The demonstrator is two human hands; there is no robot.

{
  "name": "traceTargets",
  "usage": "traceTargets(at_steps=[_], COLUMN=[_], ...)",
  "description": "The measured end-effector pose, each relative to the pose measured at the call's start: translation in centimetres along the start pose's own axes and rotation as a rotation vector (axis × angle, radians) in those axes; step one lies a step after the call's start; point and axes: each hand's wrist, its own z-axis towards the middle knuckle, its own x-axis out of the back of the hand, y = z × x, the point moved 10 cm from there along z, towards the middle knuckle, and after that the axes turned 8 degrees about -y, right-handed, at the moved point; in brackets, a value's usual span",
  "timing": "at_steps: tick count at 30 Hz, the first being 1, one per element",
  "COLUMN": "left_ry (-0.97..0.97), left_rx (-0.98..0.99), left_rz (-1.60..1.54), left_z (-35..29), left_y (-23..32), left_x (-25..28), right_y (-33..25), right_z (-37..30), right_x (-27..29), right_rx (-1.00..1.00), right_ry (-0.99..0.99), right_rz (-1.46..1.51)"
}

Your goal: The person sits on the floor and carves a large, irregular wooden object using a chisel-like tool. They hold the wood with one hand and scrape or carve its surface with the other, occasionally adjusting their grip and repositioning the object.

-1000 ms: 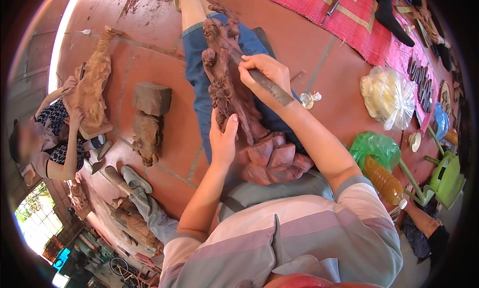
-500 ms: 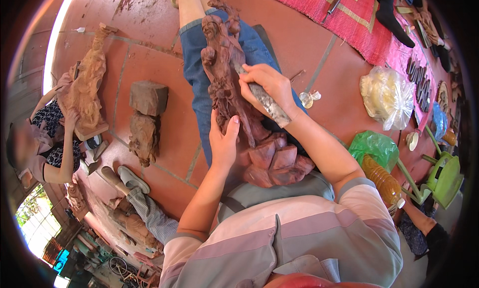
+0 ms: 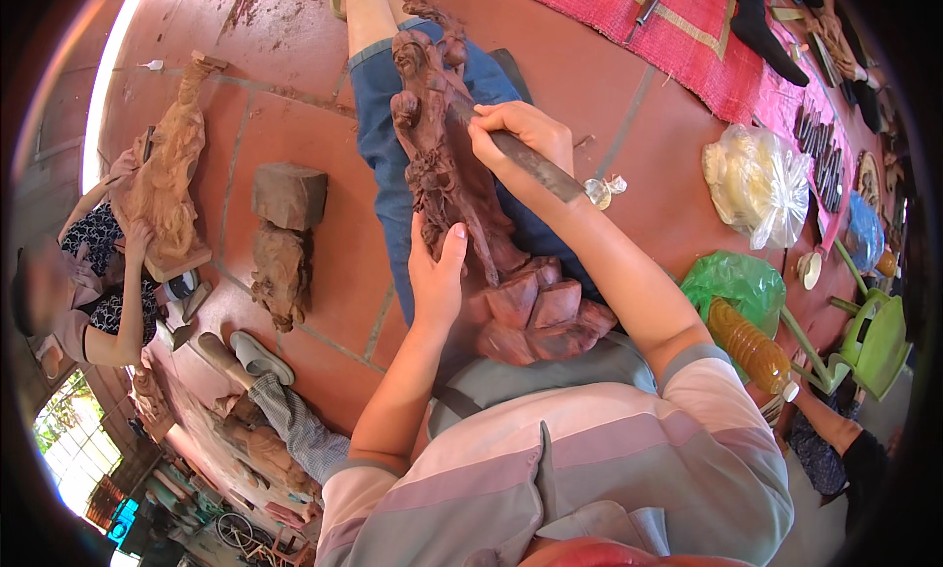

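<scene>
A tall reddish-brown wooden statue (image 3: 428, 115), carved as a bearded figure on a rocky base (image 3: 535, 316), leans along my lap between my legs. My left hand (image 3: 438, 270) grips its lower part, with thumb and fingers around the carved folds. In my closed right hand (image 3: 526, 135) is a long flat metal scraper (image 3: 540, 170). Its far end meets the statue's right side, near the figure's middle, and my fingers partly hide it. The near end lies along my right wrist.
To the left, another person handles a lighter wood carving (image 3: 177, 179). Nearer stand rough wood blocks (image 3: 289, 196). On the right are a clear plastic bag (image 3: 751, 179), a green bag (image 3: 732, 280), a bottle of yellow liquid (image 3: 748, 346), a green stool (image 3: 872, 341) and several dark tools (image 3: 820, 154).
The scraper has turned in my right hand, so its face looks dull brown instead of shiny grey. My right hand has shifted slightly up and left. My left hand keeps its hold.
</scene>
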Motion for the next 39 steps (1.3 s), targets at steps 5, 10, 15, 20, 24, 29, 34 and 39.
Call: traceTargets(at_steps=[5,10,15,20,24,29,34,39], left_ry=[-0.016,0.002,-0.027,-0.020,-0.012,-0.048,-0.072,-0.035], left_rx=[-0.041,-0.034,-0.069,-0.087,-0.114,-0.052,-0.103,-0.173], left_rz=[-0.061,-0.006,-0.036,-0.028,-0.051,0.003,-0.024,-0.006], left_z=[-0.2,-0.1,-0.1,0.1,0.1,-0.2,-0.3,-0.2], left_y=[0.2,0.2,0.4,0.6,0.5,0.4,0.7,0.7], left_x=[-0.5,-0.3,-0.6,-0.6,-0.3,-0.1,-1.3,-0.4], right_y=[-0.6,-0.1,-0.1,0.3,-0.7,-1.3,-1.0,-1.8], right_z=[-1.4,-0.3,-0.9,-1.5,-1.2,-1.5,-1.9,-2.4], right_x=[-0.6,-0.2,-0.1,-0.2,0.0,0.0,0.6,-0.6], right_rx=[-0.006,0.014,-0.074,-0.004,-0.012,0.105,0.025,0.047], right_ry=[-0.105,-0.045,-0.143,-0.097,-0.150,-0.013,-0.088,-0.187], right_rz=[-0.040,-0.026,0.010,-0.052,0.033,-0.101,-0.008,-0.049])
